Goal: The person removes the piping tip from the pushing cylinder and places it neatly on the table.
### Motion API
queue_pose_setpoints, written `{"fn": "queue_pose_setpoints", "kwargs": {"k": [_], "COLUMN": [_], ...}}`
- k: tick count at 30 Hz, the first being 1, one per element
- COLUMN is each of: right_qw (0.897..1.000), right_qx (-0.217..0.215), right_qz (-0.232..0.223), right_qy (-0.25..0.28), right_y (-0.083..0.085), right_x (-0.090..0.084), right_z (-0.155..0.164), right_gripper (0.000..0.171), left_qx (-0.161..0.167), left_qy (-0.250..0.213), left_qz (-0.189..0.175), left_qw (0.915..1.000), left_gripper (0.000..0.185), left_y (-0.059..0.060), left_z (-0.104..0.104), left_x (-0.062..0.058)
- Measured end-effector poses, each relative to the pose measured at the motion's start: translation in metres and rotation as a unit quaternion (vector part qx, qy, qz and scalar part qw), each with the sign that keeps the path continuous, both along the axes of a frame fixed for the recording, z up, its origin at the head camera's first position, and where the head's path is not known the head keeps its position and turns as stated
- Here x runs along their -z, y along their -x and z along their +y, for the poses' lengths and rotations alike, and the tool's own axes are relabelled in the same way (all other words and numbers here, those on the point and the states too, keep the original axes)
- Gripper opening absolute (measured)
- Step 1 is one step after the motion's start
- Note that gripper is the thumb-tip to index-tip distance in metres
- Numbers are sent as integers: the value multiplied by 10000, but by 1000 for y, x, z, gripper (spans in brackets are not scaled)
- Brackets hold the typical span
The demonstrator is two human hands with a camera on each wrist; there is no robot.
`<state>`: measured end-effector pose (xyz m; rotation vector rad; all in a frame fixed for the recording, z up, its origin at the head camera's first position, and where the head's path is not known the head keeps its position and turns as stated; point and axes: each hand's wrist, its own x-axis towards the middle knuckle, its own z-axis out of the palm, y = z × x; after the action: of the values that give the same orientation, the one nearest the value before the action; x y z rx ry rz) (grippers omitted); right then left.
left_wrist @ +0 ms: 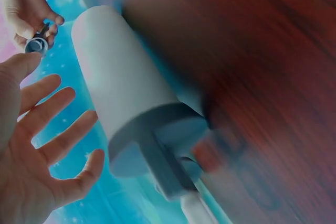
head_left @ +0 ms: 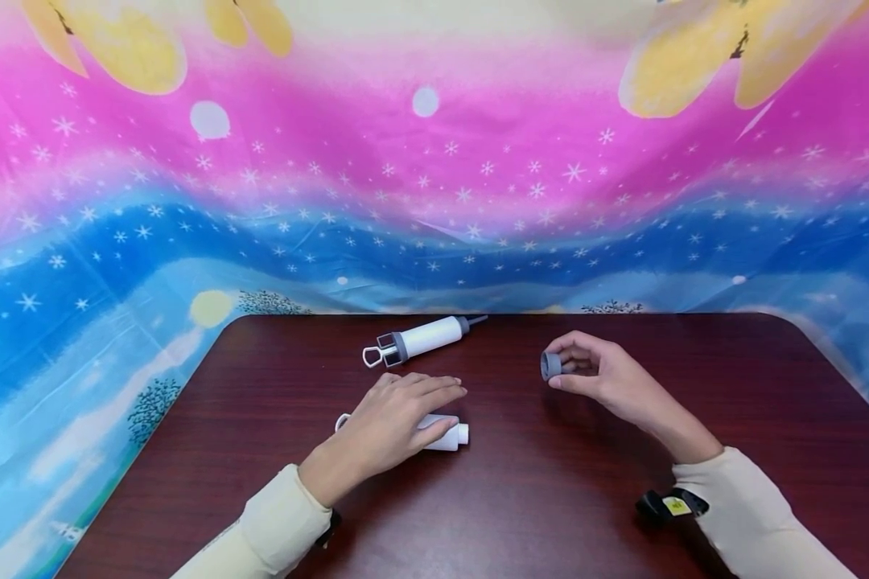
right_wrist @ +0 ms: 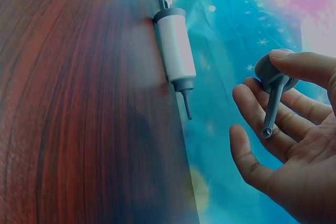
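Nozzle (right_wrist: 274, 90) detail is showing only in the right wrist view: a grey cap with a thin spout, which the head view is reducing to a small grey cap. The right hand (head_left: 599, 374) is pinching it between thumb and fingertips, raised off the table (head_left: 550, 482), right of the syringe (head_left: 423, 338). The left hand (head_left: 394, 418) is lying flat with fingers straight over the white tube (head_left: 450, 435), nearer the person than the syringe.
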<state>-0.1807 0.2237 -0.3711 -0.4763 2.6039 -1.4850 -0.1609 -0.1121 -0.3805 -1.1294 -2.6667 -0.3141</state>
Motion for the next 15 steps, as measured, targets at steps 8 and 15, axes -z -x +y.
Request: {"fn": "queue_pose_setpoints", "kwargs": {"k": [8, 15], "right_qw": [10000, 9999], "right_qx": [-18, -126], "right_qz": [40, 88], "right_qy": [-68, -26], "right_y": [-4, -8], "right_x": [-4, -6], "right_z": [-6, -16], "right_gripper": [37, 36], "left_qx": [238, 375], "left_qy": [-491, -941], "left_qz": [454, 672], "left_qw": [9975, 9926], "left_gripper": [32, 40], "left_y": [4, 6], "left_z": [18, 35], "left_x": [-5, -11]}}
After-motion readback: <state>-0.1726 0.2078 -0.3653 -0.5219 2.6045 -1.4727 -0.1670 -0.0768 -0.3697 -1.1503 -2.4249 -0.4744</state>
